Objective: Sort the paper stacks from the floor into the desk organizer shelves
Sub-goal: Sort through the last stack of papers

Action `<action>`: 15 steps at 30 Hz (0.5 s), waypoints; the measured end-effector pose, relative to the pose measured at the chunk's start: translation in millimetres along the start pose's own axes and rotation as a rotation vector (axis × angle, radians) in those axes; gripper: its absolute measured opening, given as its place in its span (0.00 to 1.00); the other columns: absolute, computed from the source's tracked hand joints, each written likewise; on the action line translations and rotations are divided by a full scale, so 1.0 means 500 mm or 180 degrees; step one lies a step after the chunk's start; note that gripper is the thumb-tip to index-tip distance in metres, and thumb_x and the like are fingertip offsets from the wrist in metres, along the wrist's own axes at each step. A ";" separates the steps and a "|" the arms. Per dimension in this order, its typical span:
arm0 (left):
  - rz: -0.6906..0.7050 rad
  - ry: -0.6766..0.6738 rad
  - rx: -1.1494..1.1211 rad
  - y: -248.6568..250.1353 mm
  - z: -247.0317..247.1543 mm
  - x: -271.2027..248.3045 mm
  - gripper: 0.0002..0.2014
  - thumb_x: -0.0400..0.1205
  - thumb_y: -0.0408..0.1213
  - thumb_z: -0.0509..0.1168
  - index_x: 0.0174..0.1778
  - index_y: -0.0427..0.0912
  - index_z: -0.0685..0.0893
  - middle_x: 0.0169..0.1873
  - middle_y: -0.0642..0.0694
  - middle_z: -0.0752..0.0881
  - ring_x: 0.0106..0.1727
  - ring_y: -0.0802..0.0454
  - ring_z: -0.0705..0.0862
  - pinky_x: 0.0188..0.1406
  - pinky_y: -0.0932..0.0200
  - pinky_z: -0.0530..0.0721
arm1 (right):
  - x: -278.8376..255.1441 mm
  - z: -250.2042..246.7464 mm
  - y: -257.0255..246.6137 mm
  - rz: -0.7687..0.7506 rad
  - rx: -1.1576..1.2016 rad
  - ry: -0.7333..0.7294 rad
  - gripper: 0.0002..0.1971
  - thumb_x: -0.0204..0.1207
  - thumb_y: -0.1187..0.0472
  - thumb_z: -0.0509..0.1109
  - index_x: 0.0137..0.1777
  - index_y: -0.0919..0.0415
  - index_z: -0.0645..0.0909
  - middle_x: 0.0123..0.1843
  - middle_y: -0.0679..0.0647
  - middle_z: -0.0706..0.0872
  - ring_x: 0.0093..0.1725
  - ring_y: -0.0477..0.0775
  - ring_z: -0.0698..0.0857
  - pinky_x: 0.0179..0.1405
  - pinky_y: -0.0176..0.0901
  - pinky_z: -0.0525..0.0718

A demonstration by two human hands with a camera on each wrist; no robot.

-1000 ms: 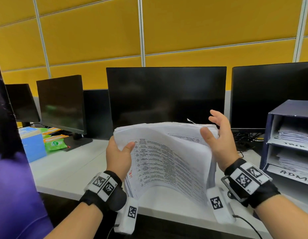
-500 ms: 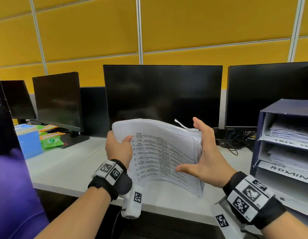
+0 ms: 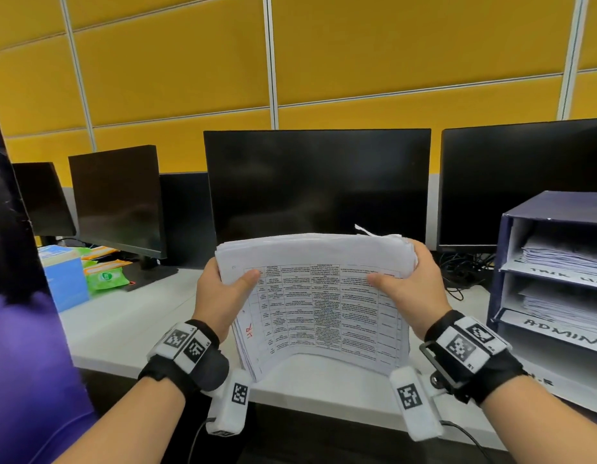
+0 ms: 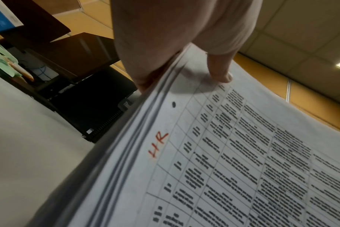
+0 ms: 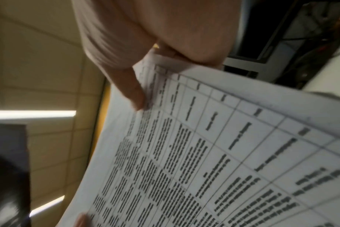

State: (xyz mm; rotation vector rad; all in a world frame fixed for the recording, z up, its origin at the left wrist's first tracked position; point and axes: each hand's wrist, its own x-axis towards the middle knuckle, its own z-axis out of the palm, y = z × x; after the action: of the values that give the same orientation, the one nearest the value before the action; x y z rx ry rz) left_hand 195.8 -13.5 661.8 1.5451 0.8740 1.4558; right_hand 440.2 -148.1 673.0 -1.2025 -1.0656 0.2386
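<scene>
A thick paper stack [image 3: 320,306] with a printed table and "HR" in red ink [image 4: 157,144] curves upright above the desk's front edge. My left hand [image 3: 220,293] grips its left side, thumb on the front sheet [image 4: 219,72]. My right hand [image 3: 411,283] grips the right side, thumb pressed on the page [image 5: 132,92]. The dark blue desk organizer [image 3: 554,209] stands at the right, with paper piles on its upper shelves and an "ADMIN" label [image 3: 561,333] on one shelf.
The white desk [image 3: 130,326] carries several black monitors [image 3: 317,185] along the yellow partition wall. A blue box [image 3: 64,279] and green packet [image 3: 106,277] lie at the left. Cables [image 3: 464,269] sit behind the stack. A purple sleeve [image 3: 26,380] fills the lower left.
My right hand went from open beside the stack to gripping its right edge with the thumb on the front. The stack now stands squarer and a bit more to the right.
</scene>
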 end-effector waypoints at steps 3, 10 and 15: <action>-0.0049 -0.0035 -0.0115 0.003 -0.005 0.000 0.20 0.78 0.36 0.72 0.64 0.50 0.75 0.55 0.48 0.85 0.55 0.48 0.85 0.41 0.56 0.86 | -0.002 -0.013 0.016 0.0466 0.0435 -0.0184 0.29 0.65 0.69 0.80 0.63 0.54 0.74 0.56 0.54 0.85 0.55 0.55 0.86 0.46 0.50 0.88; 0.0233 0.0366 -0.0457 0.037 0.022 0.008 0.20 0.78 0.33 0.72 0.65 0.48 0.78 0.56 0.47 0.86 0.56 0.50 0.86 0.49 0.49 0.88 | 0.011 0.005 -0.031 -0.0232 0.0097 0.0174 0.23 0.70 0.72 0.76 0.60 0.53 0.74 0.51 0.46 0.82 0.50 0.42 0.83 0.38 0.31 0.83; 0.0085 0.0076 -0.0060 0.020 0.016 0.003 0.25 0.75 0.39 0.75 0.66 0.46 0.73 0.56 0.48 0.84 0.55 0.50 0.85 0.46 0.54 0.87 | 0.014 -0.018 0.006 0.0198 -0.0151 -0.0007 0.40 0.65 0.69 0.79 0.73 0.48 0.63 0.61 0.50 0.75 0.58 0.51 0.80 0.48 0.47 0.87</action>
State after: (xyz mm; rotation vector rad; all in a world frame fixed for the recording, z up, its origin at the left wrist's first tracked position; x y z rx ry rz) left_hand 203.3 -16.9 671.6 1.5337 0.8542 1.5001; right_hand 451.9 -147.9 674.6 -1.2797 -1.0415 0.2640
